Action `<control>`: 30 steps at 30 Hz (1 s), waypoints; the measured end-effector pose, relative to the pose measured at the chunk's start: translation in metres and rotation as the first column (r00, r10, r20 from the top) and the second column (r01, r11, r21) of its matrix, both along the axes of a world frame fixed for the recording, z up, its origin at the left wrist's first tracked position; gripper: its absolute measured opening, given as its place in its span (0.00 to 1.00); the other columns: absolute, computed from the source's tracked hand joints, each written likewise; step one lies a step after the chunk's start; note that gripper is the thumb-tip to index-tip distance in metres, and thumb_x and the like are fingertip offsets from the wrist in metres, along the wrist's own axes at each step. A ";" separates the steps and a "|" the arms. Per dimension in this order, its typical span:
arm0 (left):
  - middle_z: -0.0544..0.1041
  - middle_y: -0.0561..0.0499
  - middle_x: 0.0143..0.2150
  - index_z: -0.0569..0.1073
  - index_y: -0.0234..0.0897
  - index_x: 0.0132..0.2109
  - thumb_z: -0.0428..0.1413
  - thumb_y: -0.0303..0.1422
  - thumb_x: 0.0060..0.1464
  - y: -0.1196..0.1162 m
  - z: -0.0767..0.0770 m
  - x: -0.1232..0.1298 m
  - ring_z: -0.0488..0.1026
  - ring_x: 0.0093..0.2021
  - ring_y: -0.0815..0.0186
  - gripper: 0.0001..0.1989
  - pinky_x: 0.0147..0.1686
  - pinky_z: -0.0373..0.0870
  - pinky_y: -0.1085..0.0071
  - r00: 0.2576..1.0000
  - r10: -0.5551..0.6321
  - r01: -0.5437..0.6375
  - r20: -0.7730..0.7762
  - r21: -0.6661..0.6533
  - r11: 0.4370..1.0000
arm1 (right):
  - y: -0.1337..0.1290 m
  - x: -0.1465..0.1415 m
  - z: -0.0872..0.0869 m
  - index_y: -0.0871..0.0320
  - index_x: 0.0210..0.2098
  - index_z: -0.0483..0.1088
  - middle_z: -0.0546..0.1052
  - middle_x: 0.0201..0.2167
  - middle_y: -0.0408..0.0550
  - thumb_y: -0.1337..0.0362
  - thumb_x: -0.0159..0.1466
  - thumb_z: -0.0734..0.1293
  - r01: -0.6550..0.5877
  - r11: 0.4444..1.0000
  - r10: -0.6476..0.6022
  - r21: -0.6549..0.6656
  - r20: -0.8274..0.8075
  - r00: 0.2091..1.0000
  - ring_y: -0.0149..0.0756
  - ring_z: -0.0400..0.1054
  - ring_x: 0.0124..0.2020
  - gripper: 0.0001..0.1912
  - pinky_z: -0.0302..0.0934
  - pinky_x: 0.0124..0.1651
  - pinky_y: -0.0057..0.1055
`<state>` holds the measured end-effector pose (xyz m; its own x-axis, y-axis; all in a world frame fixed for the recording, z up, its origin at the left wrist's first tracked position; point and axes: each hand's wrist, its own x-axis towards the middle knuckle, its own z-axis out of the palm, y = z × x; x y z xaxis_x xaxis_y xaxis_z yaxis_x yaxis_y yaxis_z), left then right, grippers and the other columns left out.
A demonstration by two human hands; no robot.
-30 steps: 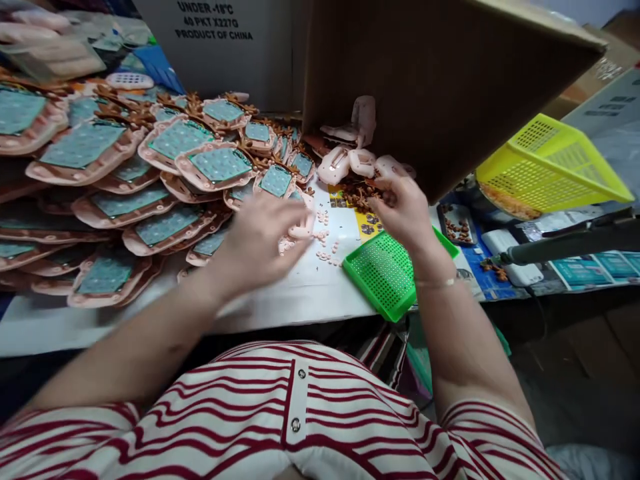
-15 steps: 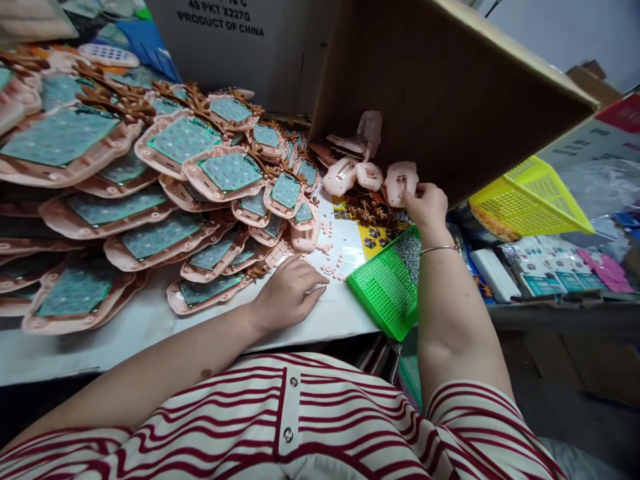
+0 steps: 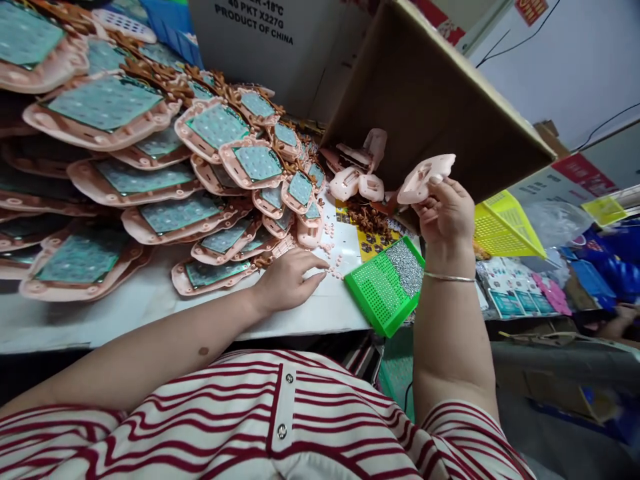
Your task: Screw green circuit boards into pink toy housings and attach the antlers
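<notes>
My right hand [image 3: 447,210] is closed on a pink plastic shell [image 3: 425,179], lifted in front of the open cardboard box [image 3: 435,100]. Several similar shells lie at the box's mouth, among them one pale pink shell [image 3: 345,183]. Resting on the white table [image 3: 320,313], my left hand [image 3: 290,280] has its fingers apart and appears to hold nothing. Beside its fingertips are small pink pieces [image 3: 333,260]. Left of it, pink housings fitted with green circuit boards [image 3: 215,273] are stacked in overlapping layers.
A green perforated basket [image 3: 375,293] with small metal bits sits at the table's right edge. Brown pieces [image 3: 373,223] lie behind it. A yellow basket [image 3: 510,227] and bagged items [image 3: 515,287] are farther right. Part of another person's arm [image 3: 620,323] shows at the right edge.
My right hand has picked up the pink shell from the box's mouth and raised it, turning it. My left hand stays on the table, fingers slightly more spread. The view has swung to the right.
</notes>
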<state>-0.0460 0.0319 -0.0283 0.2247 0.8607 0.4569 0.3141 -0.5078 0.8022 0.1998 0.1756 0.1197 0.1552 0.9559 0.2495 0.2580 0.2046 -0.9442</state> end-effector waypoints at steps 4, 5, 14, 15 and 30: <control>0.79 0.41 0.51 0.76 0.36 0.51 0.61 0.37 0.56 -0.001 0.008 -0.002 0.76 0.50 0.57 0.17 0.55 0.70 0.57 0.969 0.040 -0.004 0.245 -0.144 0.990 | -0.060 -0.035 -0.003 0.51 0.36 0.69 0.73 0.33 0.43 0.53 0.59 0.70 -0.064 0.996 0.061 0.056 0.050 0.997 0.33 0.72 0.34 0.11 0.70 0.36 0.33; 0.77 0.39 0.54 0.74 0.35 0.54 0.62 0.38 0.56 -0.002 0.011 -0.003 0.75 0.51 0.58 0.21 0.55 0.70 0.58 0.945 0.047 0.021 0.325 -0.202 0.979 | -0.077 -0.046 -0.008 0.51 0.36 0.69 0.73 0.32 0.43 0.53 0.58 0.71 -0.070 0.995 0.068 0.067 0.029 0.997 0.32 0.71 0.32 0.11 0.69 0.35 0.32; 0.78 0.43 0.47 0.70 0.36 0.58 0.69 0.51 0.44 -0.021 0.043 -0.009 0.76 0.50 0.57 0.39 0.52 0.72 0.63 0.657 -0.029 0.503 0.753 -0.409 0.761 | -0.185 -0.124 -0.076 0.50 0.39 0.72 0.77 0.34 0.45 0.63 0.63 0.67 -0.423 0.906 0.406 0.024 0.235 0.883 0.35 0.71 0.34 0.04 0.70 0.38 0.38; 0.79 0.45 0.43 0.73 0.35 0.54 0.68 0.50 0.45 -0.024 0.043 -0.009 0.77 0.47 0.58 0.35 0.49 0.73 0.63 0.654 -0.001 0.521 0.756 -0.449 0.726 | -0.189 -0.127 -0.078 0.50 0.40 0.72 0.77 0.36 0.46 0.65 0.62 0.67 -0.459 0.888 0.439 0.030 0.242 0.865 0.36 0.72 0.36 0.07 0.71 0.40 0.39; 0.80 0.40 0.46 0.73 0.38 0.52 0.55 0.65 0.46 -0.047 0.067 -0.032 0.77 0.52 0.45 0.38 0.41 0.78 0.52 0.800 0.038 0.308 0.598 -0.465 0.830 | -0.171 -0.077 -0.132 0.49 0.49 0.73 0.80 0.46 0.43 0.61 0.55 0.75 -0.530 0.819 0.278 -0.218 -0.658 0.700 0.33 0.76 0.44 0.22 0.71 0.47 0.32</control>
<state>-0.0777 -0.0150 0.0384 0.2104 0.9771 0.0325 -0.3178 0.0369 0.9474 0.1227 0.0049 -0.0123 -0.2789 0.9514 -0.1303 -0.3796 -0.2339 -0.8951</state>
